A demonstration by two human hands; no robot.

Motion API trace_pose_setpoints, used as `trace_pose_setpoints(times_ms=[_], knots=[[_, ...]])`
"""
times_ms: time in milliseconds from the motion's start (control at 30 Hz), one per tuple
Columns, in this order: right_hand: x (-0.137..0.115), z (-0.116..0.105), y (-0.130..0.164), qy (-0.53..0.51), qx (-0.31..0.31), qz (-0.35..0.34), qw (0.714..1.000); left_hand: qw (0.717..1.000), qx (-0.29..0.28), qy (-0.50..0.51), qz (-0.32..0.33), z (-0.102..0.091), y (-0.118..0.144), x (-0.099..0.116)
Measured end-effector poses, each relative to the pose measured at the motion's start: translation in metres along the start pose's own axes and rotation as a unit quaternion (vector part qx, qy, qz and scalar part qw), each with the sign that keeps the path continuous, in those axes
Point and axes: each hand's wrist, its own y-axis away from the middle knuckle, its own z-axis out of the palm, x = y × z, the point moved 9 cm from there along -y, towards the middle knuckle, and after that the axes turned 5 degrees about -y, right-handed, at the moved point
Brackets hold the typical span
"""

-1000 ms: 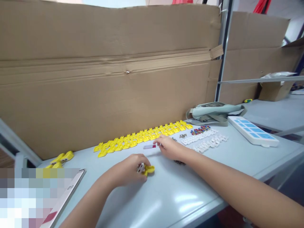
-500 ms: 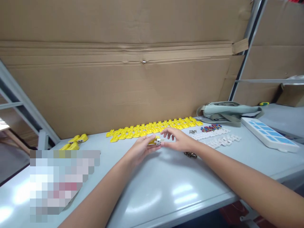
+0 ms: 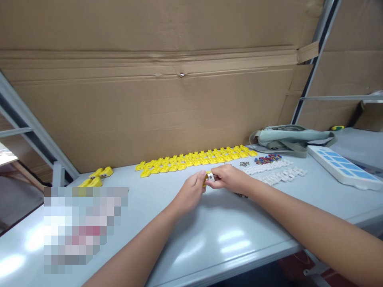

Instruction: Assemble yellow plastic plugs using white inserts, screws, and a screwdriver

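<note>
Above the middle of the table, my left hand [image 3: 193,191] is closed around a yellow plastic piece with a white block [image 3: 210,176] set at its right end. My right hand [image 3: 229,177] pinches that white end from the other side, thumb below and curled fingers above. Its fingers cover whatever sticks out there. Behind the hands lie rows of yellow plastic shells [image 3: 188,159]. To the right of my right hand are rows of white plastic parts [image 3: 283,175]. Small dark metal pieces [image 3: 241,195] show partly beneath my right forearm.
Small metal bits [image 3: 244,164] and a pile of red and blue parts [image 3: 267,159] lie at the back right. Beyond them are a grey-green bag [image 3: 296,139] and a white-and-blue case [image 3: 344,167]. Yellow pieces [image 3: 95,177] sit left, behind a blurred-out item [image 3: 86,227]. Cardboard [image 3: 167,115] stands behind.
My right hand has gone from loosely spread fingers to a closed pinch on the white end, hiding the metal prongs. My left hand has turned and shifted right with the piece.
</note>
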Motion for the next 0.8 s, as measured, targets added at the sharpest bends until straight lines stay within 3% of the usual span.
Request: trace_pose_setpoints(times_ms=[433, 800], knots=[[0.009, 0.011, -0.005, 0.042, 0.026, -0.001, 0.999, 0.993, 0.026, 0.086, -0.077, 0.006, -0.002, -0.021], [0.007, 0.012, -0.005, 0.087, 0.039, -0.014, 0.995, 0.991, 0.05, 0.088, -0.093, 0.007, 0.001, -0.02]])
